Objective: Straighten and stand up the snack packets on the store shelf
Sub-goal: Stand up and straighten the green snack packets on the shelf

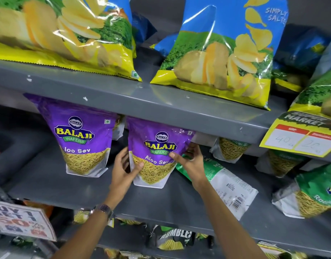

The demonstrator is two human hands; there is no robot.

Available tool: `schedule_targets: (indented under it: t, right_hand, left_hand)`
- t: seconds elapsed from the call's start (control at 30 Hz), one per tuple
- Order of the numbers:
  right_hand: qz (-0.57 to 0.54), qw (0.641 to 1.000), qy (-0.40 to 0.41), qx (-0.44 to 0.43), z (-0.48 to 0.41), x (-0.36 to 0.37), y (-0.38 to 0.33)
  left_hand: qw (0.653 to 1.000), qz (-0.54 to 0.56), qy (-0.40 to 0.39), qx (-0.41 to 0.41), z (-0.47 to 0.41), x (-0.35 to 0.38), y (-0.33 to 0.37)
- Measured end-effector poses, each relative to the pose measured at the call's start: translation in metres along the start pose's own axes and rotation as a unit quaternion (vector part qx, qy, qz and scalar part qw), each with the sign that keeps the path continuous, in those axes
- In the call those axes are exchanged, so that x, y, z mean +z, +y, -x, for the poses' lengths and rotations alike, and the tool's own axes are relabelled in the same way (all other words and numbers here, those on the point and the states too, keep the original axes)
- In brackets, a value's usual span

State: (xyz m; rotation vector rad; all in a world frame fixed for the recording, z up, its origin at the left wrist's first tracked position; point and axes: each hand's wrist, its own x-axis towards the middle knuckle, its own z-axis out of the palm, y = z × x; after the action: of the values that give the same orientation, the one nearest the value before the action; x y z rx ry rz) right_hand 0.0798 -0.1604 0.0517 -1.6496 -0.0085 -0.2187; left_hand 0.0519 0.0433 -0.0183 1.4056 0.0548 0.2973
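Observation:
A purple Aloo Sev packet (pixel 157 146) stands upright on the grey middle shelf (pixel 161 199). My left hand (pixel 123 171) grips its lower left side, and my right hand (pixel 191 161) holds its right edge with the thumb on the front. A second purple Aloo Sev packet (pixel 80 139) stands upright to the left, untouched. Right of my right hand a green and white packet (pixel 224 186) lies flat on its face, barcode up. Farther right, a green packet (pixel 314 193) leans tilted.
The upper shelf (pixel 123 94) carries large blue and yellow chip bags (pixel 220 49). A yellow price tag (pixel 301 135) hangs at its right edge. More sev packets (pixel 230 150) stand at the back. A promo sign (pixel 20 221) sits at lower left.

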Motion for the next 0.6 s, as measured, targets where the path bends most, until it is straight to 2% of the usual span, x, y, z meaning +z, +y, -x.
schedule_targets:
  t: [0.07,0.1,0.2,0.3,0.37,0.43,0.5,0.6]
  right_hand:
    - [0.01,1.0,0.0,0.007,-0.002,-0.019,0.009]
    - [0.019,1.0,0.01,0.007,-0.003,-0.033,0.014]
    - [0.08,0.994,0.073,-0.003,-0.007,-0.085,0.023]
    - [0.249,0.96,0.127,0.006,-0.019,-0.148,0.04]
    - [0.387,0.918,0.071,0.057,-0.03,-0.181,0.047]
    - [0.489,0.864,-0.041,0.114,-0.04,-0.203,0.053]
    - [0.462,0.862,-0.116,0.172,-0.045,-0.215,0.057]
    - [0.301,0.918,-0.133,0.222,-0.045,-0.222,0.065]
  left_hand:
    - [0.993,0.065,0.102,0.009,0.032,0.022,-0.004]
    - [0.989,0.082,0.127,0.002,0.05,0.037,-0.008]
    - [0.986,0.103,0.092,-0.093,0.085,0.101,-0.021]
    - [0.947,0.126,0.033,-0.293,0.087,0.173,-0.022]
    - [0.918,0.115,0.024,-0.379,0.08,0.203,-0.027]
    - [0.905,0.121,0.019,-0.407,0.069,0.217,-0.039]
    - [0.899,0.138,0.003,-0.415,0.061,0.225,-0.045]
    - [0.931,0.085,0.007,-0.355,0.059,0.234,-0.046]
